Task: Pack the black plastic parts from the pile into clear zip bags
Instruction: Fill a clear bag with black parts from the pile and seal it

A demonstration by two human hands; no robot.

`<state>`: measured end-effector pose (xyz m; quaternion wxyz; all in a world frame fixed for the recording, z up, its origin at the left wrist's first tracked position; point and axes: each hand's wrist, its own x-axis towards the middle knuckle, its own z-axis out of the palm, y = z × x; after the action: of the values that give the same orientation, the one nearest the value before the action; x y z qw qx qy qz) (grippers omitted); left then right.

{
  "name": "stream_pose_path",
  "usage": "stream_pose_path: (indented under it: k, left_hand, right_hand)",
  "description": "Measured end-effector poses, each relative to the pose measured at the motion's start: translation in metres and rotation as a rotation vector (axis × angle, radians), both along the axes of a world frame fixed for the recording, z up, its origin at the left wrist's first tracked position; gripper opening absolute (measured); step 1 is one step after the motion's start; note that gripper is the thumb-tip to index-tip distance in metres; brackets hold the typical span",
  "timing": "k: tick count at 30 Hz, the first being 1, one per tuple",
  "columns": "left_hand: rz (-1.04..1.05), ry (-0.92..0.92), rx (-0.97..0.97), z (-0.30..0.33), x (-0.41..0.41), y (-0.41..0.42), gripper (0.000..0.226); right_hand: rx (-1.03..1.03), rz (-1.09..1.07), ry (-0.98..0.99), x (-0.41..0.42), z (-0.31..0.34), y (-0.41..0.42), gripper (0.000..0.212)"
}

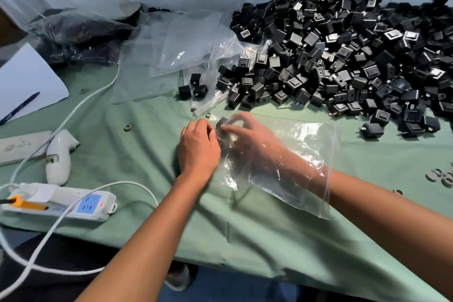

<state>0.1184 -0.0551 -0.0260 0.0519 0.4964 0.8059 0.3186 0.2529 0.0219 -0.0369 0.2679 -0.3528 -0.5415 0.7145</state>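
Note:
A big pile of black plastic parts (343,56) covers the right rear of the green cloth. A clear zip bag (294,179) lies flat in front of me. My right hand (247,135) is inside this bag up to the forearm, fingers closed on black parts (221,121) near the bag's far left corner. My left hand (197,147) pinches that corner from outside. Three loose black parts (193,88) sit left of the pile.
Empty clear bags (171,56) lie behind my hands, filled bags (81,37) at the rear left. A white power strip (61,203), cables, a white tool (60,154), paper and a blue pen (19,108) occupy the left. Small grey rings (441,175) lie at the right.

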Motion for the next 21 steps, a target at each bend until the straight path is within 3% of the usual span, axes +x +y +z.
stream_pose_path:
  k: [2,4,6,9,12,14,16,18,21]
  left_hand:
    - [0.010,-0.012,0.006,-0.001,0.000,0.000,0.004]
    - [0.018,-0.040,0.008,-0.002,-0.002,0.000,0.004]
    - [0.031,-0.066,0.011,-0.003,-0.003,0.001,0.003]
    - [0.068,-0.051,0.023,-0.003,-0.003,0.001,0.010]
    - [0.061,0.081,0.020,-0.001,-0.004,0.003,0.014]
    - [0.003,0.212,0.039,0.002,-0.001,0.004,0.017]
    - [-0.097,0.270,0.051,0.004,0.005,0.008,0.028]
    - [-0.212,0.240,-0.014,0.002,0.013,0.011,0.042]
    - [-0.264,0.154,-0.107,0.000,0.017,0.017,0.053]
  right_hand:
    - [0.227,0.058,-0.189,-0.001,-0.003,0.005,0.042]
    - [0.700,0.240,-0.515,0.002,-0.002,0.016,0.054]
    - [0.931,0.357,-0.605,0.006,0.000,0.023,0.062]
    - [1.013,0.414,-0.527,0.007,0.009,0.020,0.058]
    - [1.012,0.437,-0.426,0.010,0.017,0.015,0.054]
    - [1.007,0.363,-0.499,0.016,0.019,0.019,0.059]
    - [0.989,0.266,-0.584,0.023,0.015,0.022,0.047]
    - [0.976,0.295,-0.631,0.027,0.012,0.020,0.030]
    - [0.909,0.363,-0.690,0.019,0.007,0.020,0.030]
